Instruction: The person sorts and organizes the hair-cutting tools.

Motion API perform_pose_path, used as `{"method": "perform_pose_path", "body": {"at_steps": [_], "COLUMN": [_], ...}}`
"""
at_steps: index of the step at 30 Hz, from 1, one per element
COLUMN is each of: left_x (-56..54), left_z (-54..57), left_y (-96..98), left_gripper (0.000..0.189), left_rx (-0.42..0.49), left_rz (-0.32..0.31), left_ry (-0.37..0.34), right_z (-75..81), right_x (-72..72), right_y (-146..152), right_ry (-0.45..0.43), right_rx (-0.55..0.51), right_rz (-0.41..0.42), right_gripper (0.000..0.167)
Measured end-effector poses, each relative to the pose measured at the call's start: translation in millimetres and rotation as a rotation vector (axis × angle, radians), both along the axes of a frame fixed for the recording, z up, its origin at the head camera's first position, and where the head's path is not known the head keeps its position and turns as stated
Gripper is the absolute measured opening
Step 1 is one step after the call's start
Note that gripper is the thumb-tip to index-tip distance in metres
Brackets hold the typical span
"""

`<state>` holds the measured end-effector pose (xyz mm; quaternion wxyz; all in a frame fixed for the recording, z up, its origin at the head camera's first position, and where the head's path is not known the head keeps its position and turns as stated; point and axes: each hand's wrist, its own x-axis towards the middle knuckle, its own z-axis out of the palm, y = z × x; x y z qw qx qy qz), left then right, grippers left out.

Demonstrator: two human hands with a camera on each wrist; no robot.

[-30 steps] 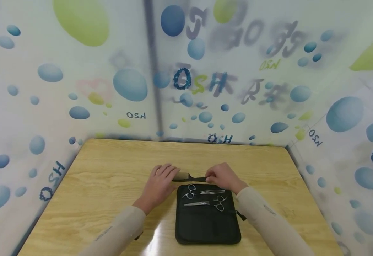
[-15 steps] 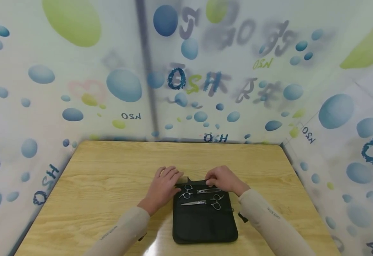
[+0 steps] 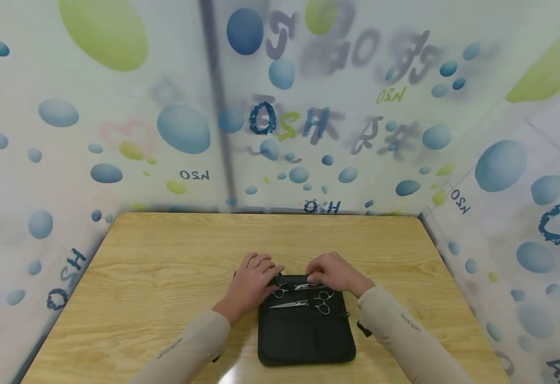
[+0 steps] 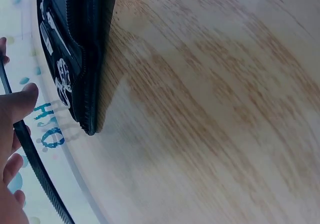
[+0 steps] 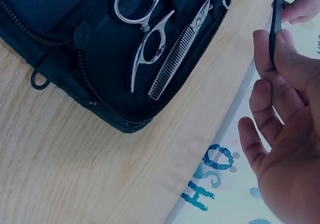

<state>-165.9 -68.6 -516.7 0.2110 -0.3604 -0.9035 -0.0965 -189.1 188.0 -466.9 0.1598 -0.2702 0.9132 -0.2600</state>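
Note:
A black toothed comb stretches between the two hands, above the far edge of the black zip case. Its toothed part shows in the left wrist view, where the left hand holds it between thumb and fingers. The right hand pinches the comb's slim handle between thumb and index finger. In the head view the hands hide most of the comb. Inside the open case lie straight hair scissors and thinning scissors; the left hand partly covers the case's far left corner.
The case lies flat on a wooden table, with a zip pull at its edge. Walls with a bubble pattern stand behind the table and on both sides.
Both hands have brought the comb from just beyond the case back over its far edge. The left hand has shifted right and now covers part of the thinning scissors' handles.

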Motion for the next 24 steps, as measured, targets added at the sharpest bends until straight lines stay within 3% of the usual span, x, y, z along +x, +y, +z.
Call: {"method": "perform_pose_path", "body": {"at_steps": [7, 12, 18, 24], "left_x": [1.1, 2.0, 4.5, 9.6], "left_z": [3.5, 5.2, 7.7, 10.7], "left_y": [2.5, 0.5, -8.1, -19.6], "left_gripper": [0.043, 0.041, 0.041, 0.044], "left_rx": [-0.010, -0.047, -0.071, -0.104], "left_rz": [0.008, 0.013, -0.020, -0.092], "left_ry": [-0.014, -0.005, -0.029, -0.018], "right_z": [-2.6, -7.2, -13.3, -20.2], "right_x": [2.8, 3.7, 5.8, 14.6], "right_y": [0, 3, 16, 30], "right_ry": [-0.035, -0.006, 0.132, 0.298], "right_rx": [-0.012, 0.010, 0.033, 0.145], "right_rz": [-0.024, -0.056, -0.096, -0.125], "right_gripper": [0.014, 0.014, 0.015, 0.017]}}
